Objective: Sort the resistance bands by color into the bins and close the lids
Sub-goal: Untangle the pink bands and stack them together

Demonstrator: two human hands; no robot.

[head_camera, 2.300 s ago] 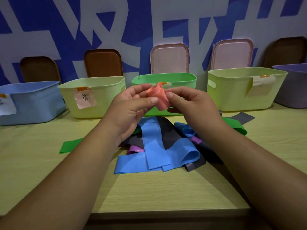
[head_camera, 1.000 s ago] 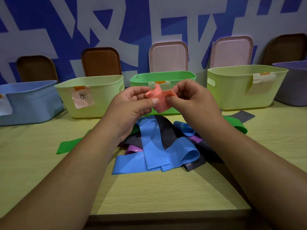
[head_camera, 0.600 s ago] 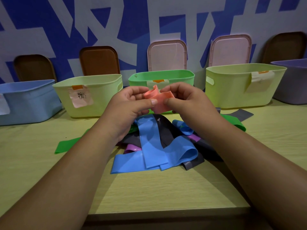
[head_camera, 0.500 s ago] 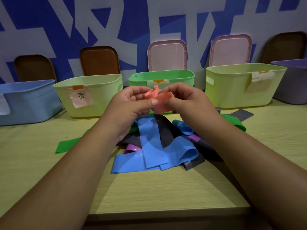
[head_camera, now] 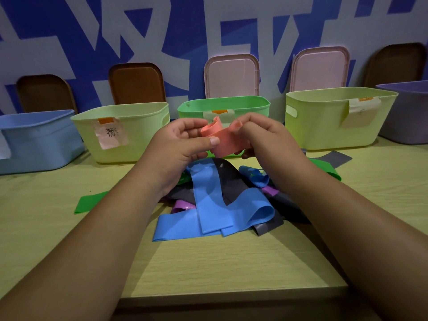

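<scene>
Edge-cropped blue bin (head_camera: 34,140), purple bin (head_camera: 407,112); label writing (head_camera: 111,132) — unreadable

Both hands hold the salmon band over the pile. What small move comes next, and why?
Probably finish rolling the salmon band: the left hand and right hand both pinch it, half-curled, above the pile, short of the open bins.
</scene>
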